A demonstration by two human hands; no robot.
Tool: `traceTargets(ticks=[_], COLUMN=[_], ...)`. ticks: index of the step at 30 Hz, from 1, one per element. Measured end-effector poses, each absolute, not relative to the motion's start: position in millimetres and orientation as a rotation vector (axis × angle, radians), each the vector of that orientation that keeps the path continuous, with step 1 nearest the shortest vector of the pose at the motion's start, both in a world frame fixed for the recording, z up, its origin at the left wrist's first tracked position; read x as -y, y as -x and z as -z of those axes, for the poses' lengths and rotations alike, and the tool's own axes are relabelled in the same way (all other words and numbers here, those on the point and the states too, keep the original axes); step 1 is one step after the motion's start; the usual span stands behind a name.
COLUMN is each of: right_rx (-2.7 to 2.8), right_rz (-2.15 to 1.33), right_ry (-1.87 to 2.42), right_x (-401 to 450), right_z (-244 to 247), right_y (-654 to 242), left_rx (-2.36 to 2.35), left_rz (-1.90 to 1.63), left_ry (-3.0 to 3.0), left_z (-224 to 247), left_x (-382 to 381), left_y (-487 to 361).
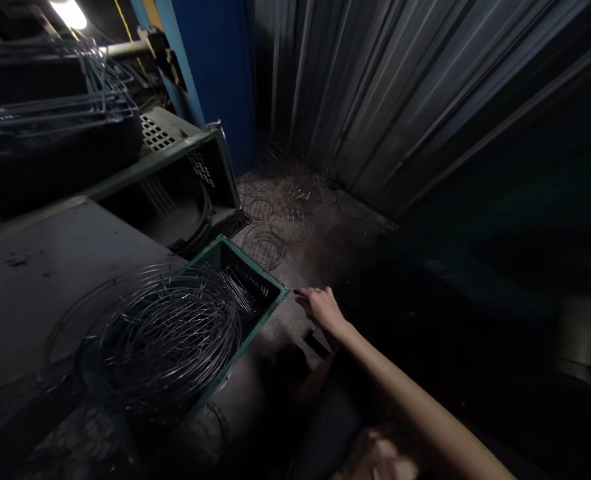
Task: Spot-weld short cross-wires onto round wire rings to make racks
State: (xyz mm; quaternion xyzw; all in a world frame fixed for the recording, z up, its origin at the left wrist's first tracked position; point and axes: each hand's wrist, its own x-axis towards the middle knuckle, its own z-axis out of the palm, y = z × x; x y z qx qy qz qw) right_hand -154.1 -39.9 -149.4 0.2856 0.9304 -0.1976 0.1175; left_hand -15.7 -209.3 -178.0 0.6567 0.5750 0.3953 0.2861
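Observation:
My right hand reaches in from the lower right, its fingers loosely bent and slightly apart just off the corner of a green crate. I see nothing held in it. Blurred at the bottom edge is my left hand; its fingers look curled, but what they hold, if anything, is unclear. Round wire grids are heaped in and over the crate. Thin short rods lie inside it, near its far end.
A grey tabletop adjoins the crate. Behind it, a larger crate lies on its side, with wire racks nearby. Wire rounds and metal bits lie on the floor beside a corrugated metal wall.

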Motion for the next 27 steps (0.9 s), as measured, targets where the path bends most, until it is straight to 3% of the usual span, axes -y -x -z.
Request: traceTargets(ticks=[6,13,18,23,27], right_rx=[-2.867,-3.088,-2.691,-2.555,-2.397], right_rz=[0.81,0.399,-0.126,0.208,0.003], right_ry=[-0.911,-1.186,-1.938,-2.008,-2.51], right_x=[72.7,143.6,209.3,234.8,181.8], right_z=[114.2,103.9,119.5,125.2,96.0], right_y=[13.1,-163.4,-258.6,-296.8,-334.4], left_rx=[-1.48,-1.534,-1.524,-1.775,-1.958], left_rz=[-1.041,-1.174,-1.251,-1.373,-1.214], left_ry=[-1.833,-1.826,-1.819,-1.664,-1.59], left_z=[184.2,172.5,147.1,140.4,142.1], left_x=[206.0,198.7,205.5,206.3,193.4], left_y=[13.0,20.6,27.7,33.5,39.5])
